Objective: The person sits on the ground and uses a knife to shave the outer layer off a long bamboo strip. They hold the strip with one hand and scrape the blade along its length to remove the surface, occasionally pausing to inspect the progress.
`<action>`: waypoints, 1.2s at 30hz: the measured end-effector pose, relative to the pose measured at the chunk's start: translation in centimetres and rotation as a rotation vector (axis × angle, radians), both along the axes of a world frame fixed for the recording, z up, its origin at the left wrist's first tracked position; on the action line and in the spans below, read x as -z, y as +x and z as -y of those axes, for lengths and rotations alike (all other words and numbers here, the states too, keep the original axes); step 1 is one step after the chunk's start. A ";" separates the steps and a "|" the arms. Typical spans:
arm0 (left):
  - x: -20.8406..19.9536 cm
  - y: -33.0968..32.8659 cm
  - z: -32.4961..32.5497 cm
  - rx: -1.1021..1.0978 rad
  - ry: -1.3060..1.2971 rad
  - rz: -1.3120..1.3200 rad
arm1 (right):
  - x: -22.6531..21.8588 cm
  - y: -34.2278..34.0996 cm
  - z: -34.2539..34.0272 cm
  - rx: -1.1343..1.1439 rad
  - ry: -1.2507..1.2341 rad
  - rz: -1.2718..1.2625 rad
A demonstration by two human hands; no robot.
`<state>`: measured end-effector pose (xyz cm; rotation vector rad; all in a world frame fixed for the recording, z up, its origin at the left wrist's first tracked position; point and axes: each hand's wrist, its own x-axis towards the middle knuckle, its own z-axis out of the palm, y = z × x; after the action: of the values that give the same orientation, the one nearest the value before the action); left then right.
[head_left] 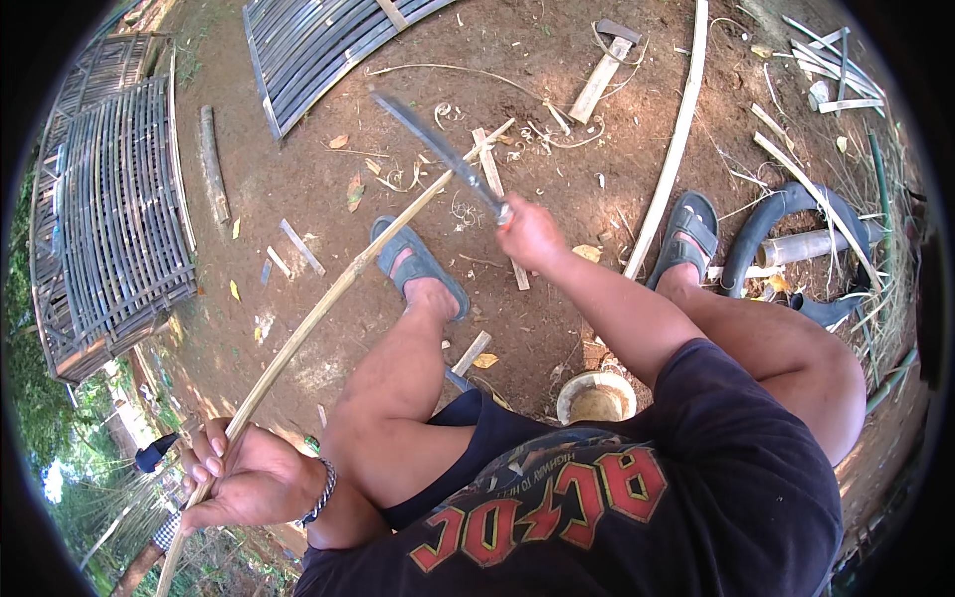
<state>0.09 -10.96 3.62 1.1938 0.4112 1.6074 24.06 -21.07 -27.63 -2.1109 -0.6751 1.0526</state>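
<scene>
Our left hand (254,480) is curled around the low part of a long bamboo strip (308,323), with its fingers bent over it and its thumb along the near side. Our right hand (532,237) is closed in a fist on the handle of a knife (423,137).

We see 1 round bowl (563,400) on the ground, below our right arm. The bottom of the bowl looks brown, but we cannot tell if that is dirt, water or just a stain.

The bamboo strip slants up from our left hand and goes past our left sandal (423,264). Its far end is ahead of our right hand and a bit to the left. The knife's blade crosses the strip near that end, and we cannot tell if the 2 touch. A flat piece of wood (519,271) lies on the ground just below our right hand.
</scene>
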 end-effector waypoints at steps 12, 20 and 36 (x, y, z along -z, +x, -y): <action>-0.6 -1.0 -1.5 0.019 -0.057 0.001 | -0.5 0.2 -2.0 -0.080 0.090 0.007; -0.4 -0.7 -1.7 0.009 -0.054 0.006 | 2.5 2.5 -2.1 -0.018 -0.050 0.033; 0.0 -1.2 -2.7 -0.009 -0.036 -0.004 | 5.1 4.2 -1.7 -0.056 -0.085 -0.030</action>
<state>-1.14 -8.29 3.63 1.1691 0.4471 1.5995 28.22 -19.39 -32.74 -2.1555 -0.6895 1.1599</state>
